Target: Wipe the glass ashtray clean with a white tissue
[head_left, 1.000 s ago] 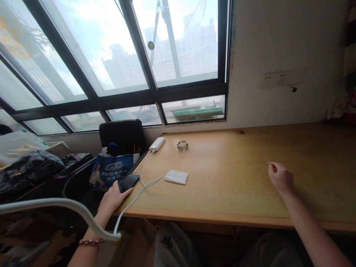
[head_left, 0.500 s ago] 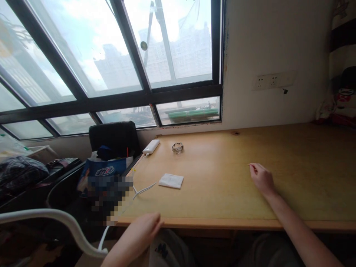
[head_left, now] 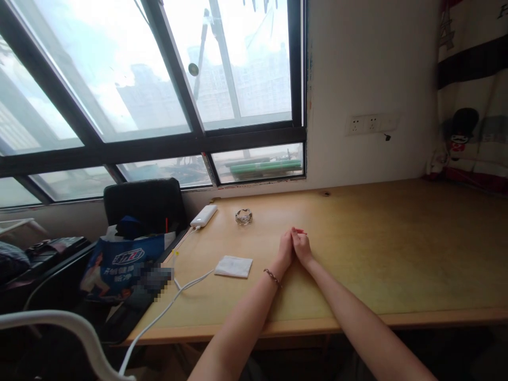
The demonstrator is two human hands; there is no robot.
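My left hand [head_left: 283, 253] and my right hand [head_left: 303, 248] rest side by side on the wooden table, touching at the fingers. Both are closed, with the fingers drawn together at the tips. A small red spot shows at the right fingertips; whether it is a thing or a nail I cannot tell. What lies between the hands, if anything, is hidden. A braided bracelet [head_left: 273, 277] circles my left wrist. Left of the hands lies a flat white folded tissue or packet [head_left: 234, 266]. Farther back stands a silvery openwork ring [head_left: 243, 216].
A white power bank [head_left: 203, 216] with a cable plugged in lies at the table's [head_left: 397, 254] back left. A white cable [head_left: 159, 311] runs over the left edge. Beyond that edge are a black chair [head_left: 145, 203] and a blue bag [head_left: 119, 264]. A curved white tube [head_left: 75, 328] fills the lower left.
My left hand has come up from below the table's front edge onto the tabletop. My right hand has moved left to meet it. The view has turned slightly right.
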